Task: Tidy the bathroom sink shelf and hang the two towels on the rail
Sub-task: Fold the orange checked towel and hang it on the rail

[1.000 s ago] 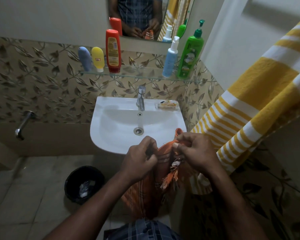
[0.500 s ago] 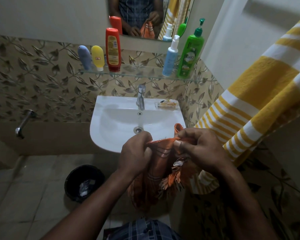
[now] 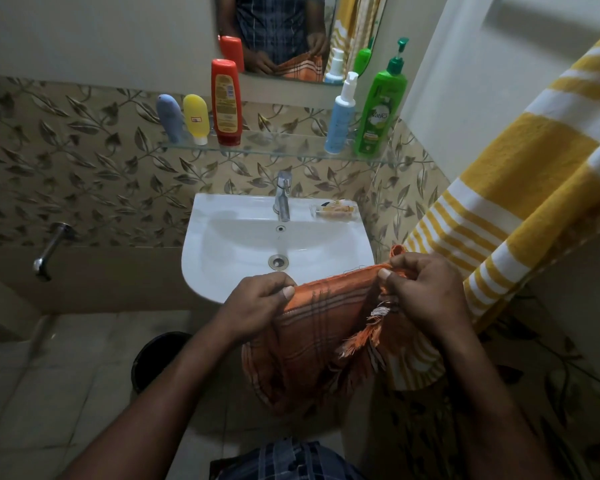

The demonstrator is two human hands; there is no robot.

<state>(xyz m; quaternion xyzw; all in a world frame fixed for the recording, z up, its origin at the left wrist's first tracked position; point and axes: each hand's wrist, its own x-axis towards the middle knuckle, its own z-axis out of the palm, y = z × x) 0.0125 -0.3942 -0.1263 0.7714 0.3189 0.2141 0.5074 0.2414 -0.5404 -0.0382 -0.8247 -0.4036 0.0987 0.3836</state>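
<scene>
Two hands are pinching one orange checked woven towel: left hand at its nine o'clock, right hand at three. Fabric is hanging toward six.

place: home bathroom | evidence: washbasin, mirror, toiletry shelf

**Orange towel stretched, yellow towel hanging**

The orange checked towel, fringed and creased, hangs in front of the sink. Its top edge is pinched taut between the left hand and right hand. The yellow-and-white striped towel hangs draped at the right. The glass shelf carries five upright bottles.
</scene>
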